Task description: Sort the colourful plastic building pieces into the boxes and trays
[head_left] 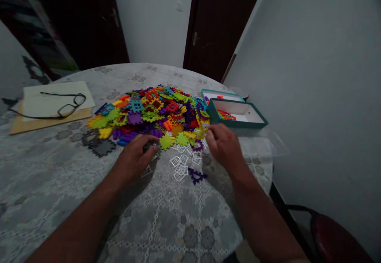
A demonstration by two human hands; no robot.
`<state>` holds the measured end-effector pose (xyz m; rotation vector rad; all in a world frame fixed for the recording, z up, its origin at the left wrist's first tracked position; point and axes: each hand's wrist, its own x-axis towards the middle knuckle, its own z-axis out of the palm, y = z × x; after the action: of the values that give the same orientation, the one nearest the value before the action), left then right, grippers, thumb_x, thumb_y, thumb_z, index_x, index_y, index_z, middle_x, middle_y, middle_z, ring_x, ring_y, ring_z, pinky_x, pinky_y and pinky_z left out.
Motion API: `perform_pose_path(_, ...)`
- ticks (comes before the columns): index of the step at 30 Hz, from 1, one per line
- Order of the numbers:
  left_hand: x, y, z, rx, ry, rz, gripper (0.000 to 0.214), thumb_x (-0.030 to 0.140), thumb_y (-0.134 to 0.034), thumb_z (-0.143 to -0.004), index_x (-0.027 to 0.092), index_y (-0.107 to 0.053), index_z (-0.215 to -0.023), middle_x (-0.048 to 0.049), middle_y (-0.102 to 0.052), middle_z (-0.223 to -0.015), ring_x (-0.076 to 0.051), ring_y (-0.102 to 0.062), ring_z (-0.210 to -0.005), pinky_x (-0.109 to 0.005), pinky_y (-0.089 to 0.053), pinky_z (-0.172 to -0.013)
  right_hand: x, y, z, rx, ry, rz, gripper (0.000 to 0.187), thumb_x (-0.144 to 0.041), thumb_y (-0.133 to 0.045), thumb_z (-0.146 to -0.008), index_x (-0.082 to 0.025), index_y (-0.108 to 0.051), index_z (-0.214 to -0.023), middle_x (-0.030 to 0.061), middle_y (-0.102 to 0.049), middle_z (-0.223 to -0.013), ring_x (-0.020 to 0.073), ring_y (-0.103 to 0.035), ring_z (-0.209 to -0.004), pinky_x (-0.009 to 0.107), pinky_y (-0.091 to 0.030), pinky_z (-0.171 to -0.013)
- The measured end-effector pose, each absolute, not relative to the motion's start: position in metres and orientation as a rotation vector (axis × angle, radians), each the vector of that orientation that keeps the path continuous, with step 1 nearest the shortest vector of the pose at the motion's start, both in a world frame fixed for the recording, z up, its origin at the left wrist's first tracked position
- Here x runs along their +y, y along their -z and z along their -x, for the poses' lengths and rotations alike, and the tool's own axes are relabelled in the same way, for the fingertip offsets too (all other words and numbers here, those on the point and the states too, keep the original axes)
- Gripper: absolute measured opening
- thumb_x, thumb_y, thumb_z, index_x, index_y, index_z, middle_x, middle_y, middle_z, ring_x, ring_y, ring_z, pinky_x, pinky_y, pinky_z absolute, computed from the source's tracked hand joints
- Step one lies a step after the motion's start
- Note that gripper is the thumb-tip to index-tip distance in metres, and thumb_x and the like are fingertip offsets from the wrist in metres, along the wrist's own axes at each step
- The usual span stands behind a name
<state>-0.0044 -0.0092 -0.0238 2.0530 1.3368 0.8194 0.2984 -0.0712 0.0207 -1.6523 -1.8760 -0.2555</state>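
Observation:
A heap of colourful toothed plastic building pieces (151, 104) lies in the middle of the table. My left hand (135, 154) is at its front edge, thumb and forefinger curled toward each other. A small pale bit shows at the thumb tip, too unclear to name. At the heap's right front edge, my right hand (223, 142) has its fingers closed and bent in; what they hold, if anything, is hidden. Between the hands lie several white lattice window pieces (180, 171), a dark purple triangular piece (196, 175) and a lime green toothed piece (166, 142).
Behind my right hand stands a green box (238, 124) with orange-red pieces inside, and its lid-like tray (232, 95) is behind it. Eyeglasses (67, 110) rest on paper sheets (29, 96) at the left. Grey toothed pieces (104, 148) lie left of my left hand.

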Motion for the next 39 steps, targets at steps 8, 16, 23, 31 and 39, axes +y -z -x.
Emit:
perform_pose_path(8, -0.016, 0.022, 0.000, 1.415, -0.882, -1.909, 0.058, 0.034, -0.064, -0.095, 0.027, -0.057, -0.153, -0.0127, -0.075, -0.129, -0.031, -0.071, -0.115, -0.050, -0.056, -0.104, -0.072, -0.015, -0.390, -1.582, 0.584, 2.029, 0.025, -0.030, -0.055, -0.097, -0.018, -0.077, -0.097, 0.0141, -0.074, -0.097, 0.0281, -0.065, -0.087, 0.041, -0.049, -0.082)
perform_pose_path(16, -0.013, 0.022, 0.001, 1.429, -0.855, -1.882, 0.037, 0.037, -0.062, -0.097, 0.026, -0.071, -0.131, -0.0094, -0.079, -0.116, -0.030, -0.073, -0.107, -0.044, -0.057, -0.097, -0.058, 0.000, -0.344, -1.818, 0.372, 1.757, 0.023, -0.027, -0.052, -0.106, -0.020, -0.074, -0.108, 0.0143, -0.074, -0.106, 0.0299, -0.066, -0.103, 0.044, -0.053, -0.098)
perform_pose_path(23, -0.017, 0.017, 0.001, 1.437, -0.873, -1.890, 0.035, 0.038, -0.061, -0.097, 0.025, -0.072, -0.128, -0.0087, -0.079, -0.111, -0.028, -0.072, -0.098, -0.044, -0.057, -0.095, -0.054, 0.023, -0.274, -2.096, 0.097, 1.688, 0.036, -0.021, -0.055, -0.105, -0.014, -0.069, -0.137, 0.0200, -0.069, -0.137, 0.0342, -0.059, -0.129, 0.050, -0.048, -0.116)
perform_pose_path(31, -0.020, 0.021, -0.004, 1.344, -0.842, -1.951, 0.035, 0.036, -0.061, -0.097, 0.026, -0.074, -0.128, -0.0081, -0.081, -0.112, -0.028, -0.074, -0.098, -0.042, -0.058, -0.093, -0.042, 0.046, -0.269, -2.064, 0.025, 1.793, 0.053, -0.029, -0.063, -0.102, -0.013, -0.061, -0.152, 0.0227, -0.057, -0.154, 0.0362, -0.052, -0.141, 0.053, -0.044, -0.121)
perform_pose_path(39, -0.021, 0.022, -0.004, 1.331, -0.836, -2.004, 0.033, 0.037, -0.059, -0.098, 0.025, -0.074, -0.125, -0.0066, -0.081, -0.106, -0.027, -0.074, -0.096, -0.041, -0.058, -0.092, -0.038, 0.052, -0.284, -2.001, -0.122, 1.611, 0.028, -0.017, -0.059, -0.094, -0.019, -0.073, -0.119, 0.0144, -0.070, -0.121, 0.0289, -0.064, -0.119, 0.044, -0.051, -0.109)
